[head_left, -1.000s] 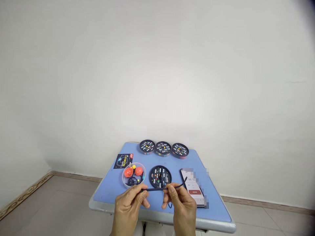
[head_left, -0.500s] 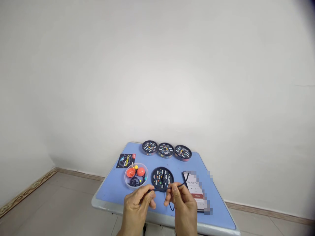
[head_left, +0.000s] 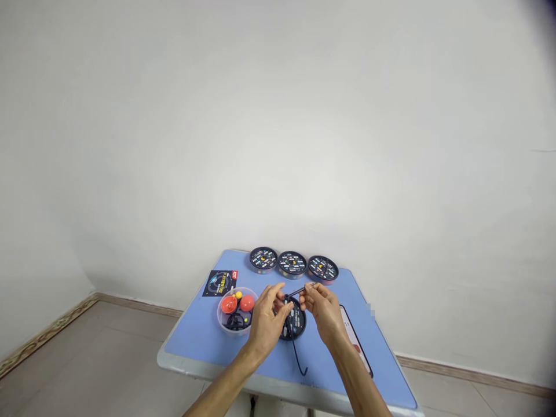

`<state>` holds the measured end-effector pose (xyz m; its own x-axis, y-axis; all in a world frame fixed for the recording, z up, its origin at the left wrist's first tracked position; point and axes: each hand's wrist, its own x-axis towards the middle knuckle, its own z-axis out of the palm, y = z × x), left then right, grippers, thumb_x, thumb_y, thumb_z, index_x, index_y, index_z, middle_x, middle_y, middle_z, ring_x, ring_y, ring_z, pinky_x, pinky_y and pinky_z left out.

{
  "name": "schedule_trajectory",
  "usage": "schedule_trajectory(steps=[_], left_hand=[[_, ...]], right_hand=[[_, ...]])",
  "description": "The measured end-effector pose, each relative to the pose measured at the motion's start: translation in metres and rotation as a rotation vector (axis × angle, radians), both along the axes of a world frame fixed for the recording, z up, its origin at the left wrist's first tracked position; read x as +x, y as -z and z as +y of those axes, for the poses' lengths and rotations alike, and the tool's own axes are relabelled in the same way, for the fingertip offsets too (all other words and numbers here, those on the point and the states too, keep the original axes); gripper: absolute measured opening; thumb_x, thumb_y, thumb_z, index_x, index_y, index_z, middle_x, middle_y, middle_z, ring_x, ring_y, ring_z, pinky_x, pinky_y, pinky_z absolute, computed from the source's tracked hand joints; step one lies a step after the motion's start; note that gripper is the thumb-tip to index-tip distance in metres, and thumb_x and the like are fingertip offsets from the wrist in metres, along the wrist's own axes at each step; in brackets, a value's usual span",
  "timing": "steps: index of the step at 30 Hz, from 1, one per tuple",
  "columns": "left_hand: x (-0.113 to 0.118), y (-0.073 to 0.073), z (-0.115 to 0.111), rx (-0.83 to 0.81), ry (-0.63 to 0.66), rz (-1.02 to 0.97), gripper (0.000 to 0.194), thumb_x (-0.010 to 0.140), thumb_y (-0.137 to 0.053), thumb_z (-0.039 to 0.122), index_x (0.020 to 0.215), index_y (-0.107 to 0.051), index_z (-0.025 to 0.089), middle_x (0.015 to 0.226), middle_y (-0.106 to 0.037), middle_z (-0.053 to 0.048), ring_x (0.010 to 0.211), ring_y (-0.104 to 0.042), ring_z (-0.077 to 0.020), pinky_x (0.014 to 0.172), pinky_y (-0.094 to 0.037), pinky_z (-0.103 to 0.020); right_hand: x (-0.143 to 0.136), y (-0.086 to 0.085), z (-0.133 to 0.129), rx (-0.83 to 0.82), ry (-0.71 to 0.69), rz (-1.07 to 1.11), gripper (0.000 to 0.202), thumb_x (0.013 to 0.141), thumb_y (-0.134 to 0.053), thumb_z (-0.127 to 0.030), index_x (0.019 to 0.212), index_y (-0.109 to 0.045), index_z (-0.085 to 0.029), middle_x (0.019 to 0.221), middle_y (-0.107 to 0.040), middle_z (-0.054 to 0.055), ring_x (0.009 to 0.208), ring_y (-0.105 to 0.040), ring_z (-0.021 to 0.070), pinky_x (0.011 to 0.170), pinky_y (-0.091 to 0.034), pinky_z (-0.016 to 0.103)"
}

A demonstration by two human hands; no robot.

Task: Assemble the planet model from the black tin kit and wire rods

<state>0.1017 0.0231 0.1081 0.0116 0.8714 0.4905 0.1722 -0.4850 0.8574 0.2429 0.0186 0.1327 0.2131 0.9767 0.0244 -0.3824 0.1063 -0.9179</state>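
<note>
My right hand point(head_left: 321, 310) pinches thin black curved rods point(head_left: 297, 291) above the round black lid point(head_left: 299, 327). Left of it, my left hand point(head_left: 270, 315) has thumb and forefinger apart, close to the rods' left end; whether a fingertip touches them I cannot tell. A black rod with a hooked end point(head_left: 297, 358) reaches from the lid toward the table's front edge. Partly behind my left hand stands a clear round tub point(head_left: 222, 324) with an orange-red half shell point(head_left: 228, 304), an orange-red ball point(head_left: 247, 303), small yellow balls and black pieces.
Three round tins with printed dark lids point(head_left: 292, 263) stand in a row at the back of the blue table point(head_left: 200, 339). A dark printed card point(head_left: 220, 283) lies at the left. A phone point(head_left: 358, 347) lies at the right, partly behind my right arm. A wall rises behind.
Both hands have moved forward and up over the lid. My left fingers have come apart from their pinch on the rod. The rods now slant upward to the right, in my right hand.
</note>
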Motion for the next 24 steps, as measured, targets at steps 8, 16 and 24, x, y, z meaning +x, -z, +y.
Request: schedule_trajectory(steps=[8,16,24], left_hand=[[0.004,0.031,0.017,-0.072,-0.023,0.209,0.027,0.075,-0.062,0.019,0.102,-0.066,0.019,0.084,-0.059,-0.001,0.067,-0.057,-0.0159,0.069,-0.052,-0.032],[0.012,0.036,0.022,-0.012,0.027,0.317,0.021,0.085,-0.054,0.019,0.102,-0.066,0.018,0.086,-0.06,-0.003,0.073,-0.06,-0.0164,0.071,-0.051,-0.03],[0.013,0.039,0.026,0.005,0.015,0.396,0.017,0.087,-0.051,0.017,0.094,-0.067,0.018,0.083,-0.062,-0.003,0.073,-0.061,-0.0173,0.069,-0.049,-0.029]], right_hand=[[0.018,0.022,0.034,-0.124,0.014,-0.031,0.039,0.051,-0.086,-0.042,0.055,-0.056,-0.017,0.053,-0.061,0.0,0.048,-0.056,0.0118,0.047,-0.043,0.023],[0.025,0.045,0.043,-0.212,-0.039,-0.086,0.024,0.085,-0.068,-0.031,0.07,-0.059,-0.015,0.061,-0.06,-0.003,0.051,-0.056,0.0085,0.05,-0.046,0.021],[0.024,0.053,0.049,-0.327,-0.086,-0.212,0.028,0.093,-0.059,-0.034,0.114,-0.06,-0.016,0.108,-0.065,0.006,0.086,-0.065,0.017,0.074,-0.056,0.035]])
